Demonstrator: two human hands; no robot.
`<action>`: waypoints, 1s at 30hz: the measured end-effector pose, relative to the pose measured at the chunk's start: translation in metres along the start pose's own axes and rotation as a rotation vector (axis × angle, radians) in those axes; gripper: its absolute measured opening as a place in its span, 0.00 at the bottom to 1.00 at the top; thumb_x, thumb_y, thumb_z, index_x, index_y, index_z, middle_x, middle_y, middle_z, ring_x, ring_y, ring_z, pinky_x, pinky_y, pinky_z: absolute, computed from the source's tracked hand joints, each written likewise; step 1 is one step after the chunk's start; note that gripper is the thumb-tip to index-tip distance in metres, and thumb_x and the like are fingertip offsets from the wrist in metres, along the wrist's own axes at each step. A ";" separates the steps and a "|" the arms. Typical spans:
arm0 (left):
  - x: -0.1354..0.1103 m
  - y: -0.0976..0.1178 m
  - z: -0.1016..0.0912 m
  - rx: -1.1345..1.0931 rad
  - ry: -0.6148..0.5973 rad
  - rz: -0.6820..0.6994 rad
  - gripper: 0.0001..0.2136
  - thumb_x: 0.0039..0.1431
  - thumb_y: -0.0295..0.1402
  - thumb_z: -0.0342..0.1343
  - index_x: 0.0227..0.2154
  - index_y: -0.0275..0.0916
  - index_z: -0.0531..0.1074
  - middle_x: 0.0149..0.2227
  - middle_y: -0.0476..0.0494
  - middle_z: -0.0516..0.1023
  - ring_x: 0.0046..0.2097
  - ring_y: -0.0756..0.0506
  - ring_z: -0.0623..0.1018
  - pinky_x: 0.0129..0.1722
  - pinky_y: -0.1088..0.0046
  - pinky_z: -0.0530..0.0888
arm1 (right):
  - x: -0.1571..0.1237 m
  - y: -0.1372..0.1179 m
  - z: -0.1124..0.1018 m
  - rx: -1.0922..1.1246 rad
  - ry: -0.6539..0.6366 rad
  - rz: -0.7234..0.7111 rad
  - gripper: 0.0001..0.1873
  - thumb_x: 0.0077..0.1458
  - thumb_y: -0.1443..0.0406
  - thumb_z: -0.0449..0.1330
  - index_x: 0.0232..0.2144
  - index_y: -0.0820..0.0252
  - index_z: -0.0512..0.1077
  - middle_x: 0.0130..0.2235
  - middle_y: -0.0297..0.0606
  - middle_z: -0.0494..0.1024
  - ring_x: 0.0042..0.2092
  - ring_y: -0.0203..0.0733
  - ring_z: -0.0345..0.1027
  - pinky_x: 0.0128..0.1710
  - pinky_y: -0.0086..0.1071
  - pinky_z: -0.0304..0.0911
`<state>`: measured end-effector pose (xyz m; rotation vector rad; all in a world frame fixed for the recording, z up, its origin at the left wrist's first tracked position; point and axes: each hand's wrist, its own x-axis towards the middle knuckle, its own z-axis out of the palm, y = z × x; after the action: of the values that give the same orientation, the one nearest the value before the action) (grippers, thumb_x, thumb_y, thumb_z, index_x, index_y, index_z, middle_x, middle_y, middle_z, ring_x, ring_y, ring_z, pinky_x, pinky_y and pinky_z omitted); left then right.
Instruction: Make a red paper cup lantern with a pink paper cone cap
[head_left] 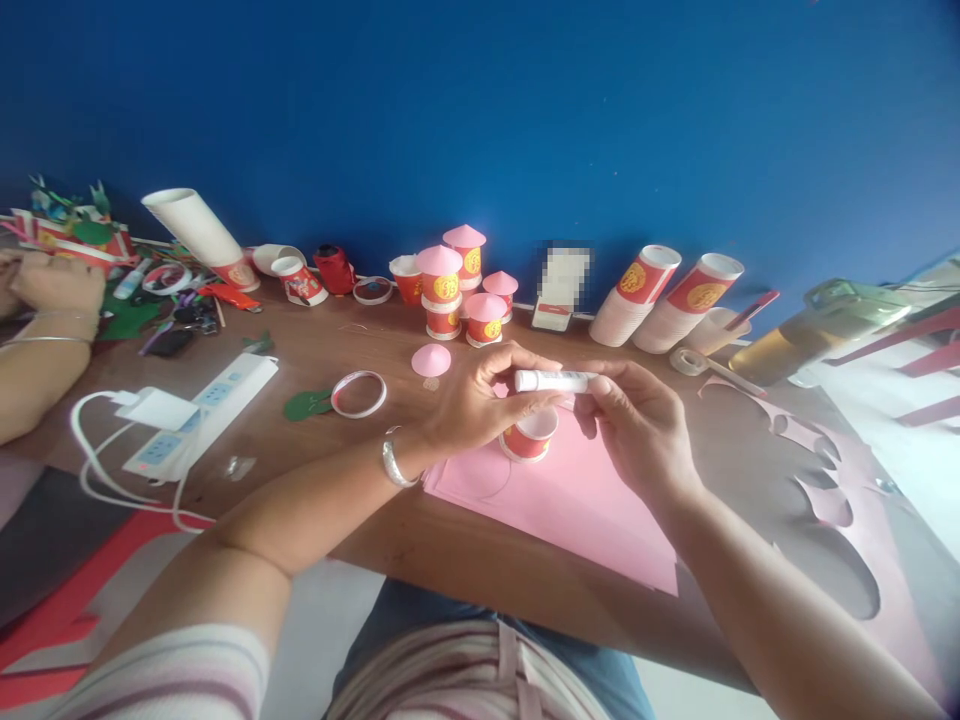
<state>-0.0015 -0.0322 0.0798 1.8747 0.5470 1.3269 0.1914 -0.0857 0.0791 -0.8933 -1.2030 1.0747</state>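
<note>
Head: white tube [553,382] bridges both grips [480,400] [645,425].

Soft light from the right pales the blue wall [480,120] there, and distortion stretches the outer edges.

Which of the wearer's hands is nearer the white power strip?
Left. The left hand is to the right of the power strip, holding a white tube; the right hand is farther right, on the same tube.
</note>
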 end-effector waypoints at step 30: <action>0.002 0.004 0.017 -0.205 0.009 -0.249 0.15 0.52 0.42 0.71 0.37 0.38 0.77 0.31 0.48 0.82 0.26 0.53 0.75 0.24 0.76 0.71 | -0.007 0.000 -0.015 -0.251 0.099 -0.256 0.13 0.50 0.60 0.75 0.37 0.52 0.79 0.39 0.36 0.82 0.38 0.41 0.78 0.40 0.37 0.77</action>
<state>0.0142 -0.0391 0.0811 1.5795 0.6044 1.1805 0.2058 -0.0924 0.0746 -0.9420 -1.3468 0.6775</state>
